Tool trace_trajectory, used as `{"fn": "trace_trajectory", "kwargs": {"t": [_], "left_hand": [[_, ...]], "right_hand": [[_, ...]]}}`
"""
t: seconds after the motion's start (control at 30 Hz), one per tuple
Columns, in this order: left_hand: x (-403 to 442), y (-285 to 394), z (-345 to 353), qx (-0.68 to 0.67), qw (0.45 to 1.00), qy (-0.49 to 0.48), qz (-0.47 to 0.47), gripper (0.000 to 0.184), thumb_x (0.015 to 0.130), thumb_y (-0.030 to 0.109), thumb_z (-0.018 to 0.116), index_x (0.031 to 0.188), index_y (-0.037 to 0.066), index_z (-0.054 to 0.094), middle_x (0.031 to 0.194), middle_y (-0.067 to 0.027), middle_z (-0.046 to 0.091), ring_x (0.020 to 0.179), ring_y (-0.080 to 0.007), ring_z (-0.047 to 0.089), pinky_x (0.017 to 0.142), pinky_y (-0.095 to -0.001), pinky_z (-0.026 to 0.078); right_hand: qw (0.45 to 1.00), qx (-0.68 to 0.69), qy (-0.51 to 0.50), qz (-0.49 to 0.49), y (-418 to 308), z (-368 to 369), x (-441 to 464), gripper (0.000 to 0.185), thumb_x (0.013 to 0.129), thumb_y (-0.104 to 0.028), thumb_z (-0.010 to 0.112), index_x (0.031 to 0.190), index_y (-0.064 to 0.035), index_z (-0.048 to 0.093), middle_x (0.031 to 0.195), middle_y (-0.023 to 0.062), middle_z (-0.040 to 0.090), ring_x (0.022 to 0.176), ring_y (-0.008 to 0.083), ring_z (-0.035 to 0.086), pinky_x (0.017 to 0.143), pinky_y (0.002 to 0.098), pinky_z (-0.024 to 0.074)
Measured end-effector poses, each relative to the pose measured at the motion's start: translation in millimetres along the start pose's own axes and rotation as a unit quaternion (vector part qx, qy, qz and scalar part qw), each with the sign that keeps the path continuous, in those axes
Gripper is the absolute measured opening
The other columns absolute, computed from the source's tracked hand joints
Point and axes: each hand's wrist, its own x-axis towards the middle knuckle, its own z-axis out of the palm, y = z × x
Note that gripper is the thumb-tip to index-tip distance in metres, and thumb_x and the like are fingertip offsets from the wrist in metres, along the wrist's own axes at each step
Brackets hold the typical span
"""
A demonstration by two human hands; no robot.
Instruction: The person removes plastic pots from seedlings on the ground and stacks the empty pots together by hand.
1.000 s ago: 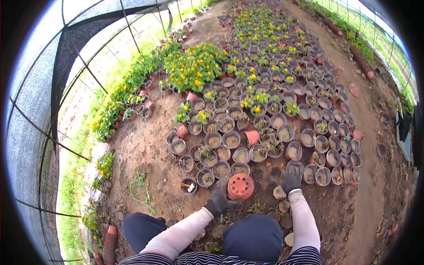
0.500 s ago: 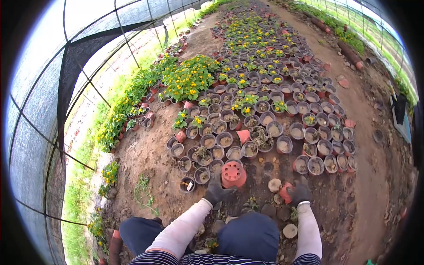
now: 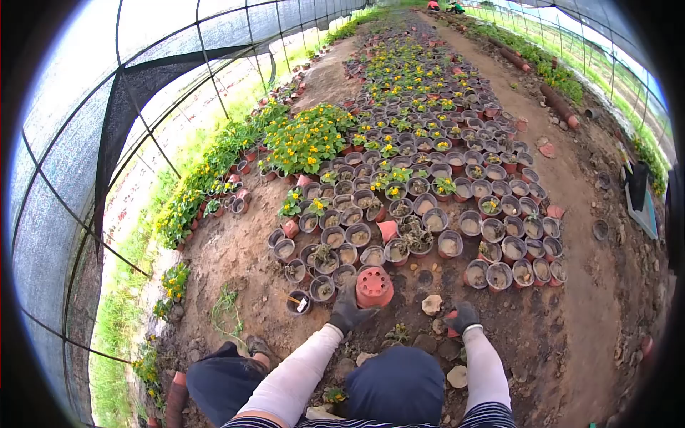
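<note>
My left hand (image 3: 347, 311), in a dark glove, is closed around the side of an upturned reddish plastic flower pot (image 3: 375, 286) whose base with drain holes faces up. To its right, my gloved right hand (image 3: 467, 317) grips a smaller-looking reddish pot (image 3: 452, 324), mostly hidden behind the fingers. Between the hands, a pale round clod of soil (image 3: 432, 304) lies on the ground. Another pale clod (image 3: 457, 376) rests below my right hand, close to my knee (image 3: 394, 385).
Rows of soil-filled pots (image 3: 473, 223) stretch ahead, some with yellow flowers (image 3: 307, 139). A pot with a white label (image 3: 300, 302) stands left of my left hand. Bare dirt path (image 3: 592, 285) runs along the right; a netted metal frame (image 3: 64, 192) stands left. Two people (image 3: 454, 8) are far off.
My right hand has shifted slightly left, and the pot in it is now more covered by the fingers. My left hand keeps its hold on the upturned pot. The view has tilted up slightly.
</note>
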Motion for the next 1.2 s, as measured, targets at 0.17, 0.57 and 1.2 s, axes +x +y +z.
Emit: {"fn": "trace_trajectory", "kwargs": {"t": [0.17,0.57,1.2], "left_hand": [[5,-3,-1,-0.004,1.000,-0.002,0.007,0.091,0.060,0.039,0.081,0.130,0.002,0.036,0.124,-0.0181,0.047,0.115,-0.0318,0.046,0.096,-0.0411,0.037],[24,10,7,-0.010,1.000,0.009,0.013,0.087,0.061,0.037,0.082,0.128,0.003,0.039,0.123,-0.0154,0.051,0.113,-0.0294,0.050,0.095,-0.0390,0.040],[21,-29,12,-0.060,0.996,-0.061,-0.013,0.063,0.068,0.021,0.075,0.121,0.002,0.046,0.116,-0.0141,0.054,0.104,-0.0257,0.055,0.087,-0.0362,0.044]], "right_hand": [[0.981,0.158,0.088,0.074,18,2,-27,0.036,0.061,-0.028,0.076,0.085,-0.0056,0.062,0.087,0.0170,0.061,0.085,0.0352,0.058,0.077,0.0405,0.0465],[0.939,0.165,0.302,0.005,33,-41,-44,0.015,0.063,-0.007,0.067,0.078,-0.0057,0.062,0.107,0.0144,0.055,0.101,0.0299,0.053,0.085,0.0366,0.0435],[0.817,0.506,0.151,-0.230,-239,-59,48,0.075,0.067,-0.021,0.074,0.130,-0.0044,0.039,0.127,0.0176,0.045,0.118,0.0327,0.043,0.098,0.0407,0.0357]]}}
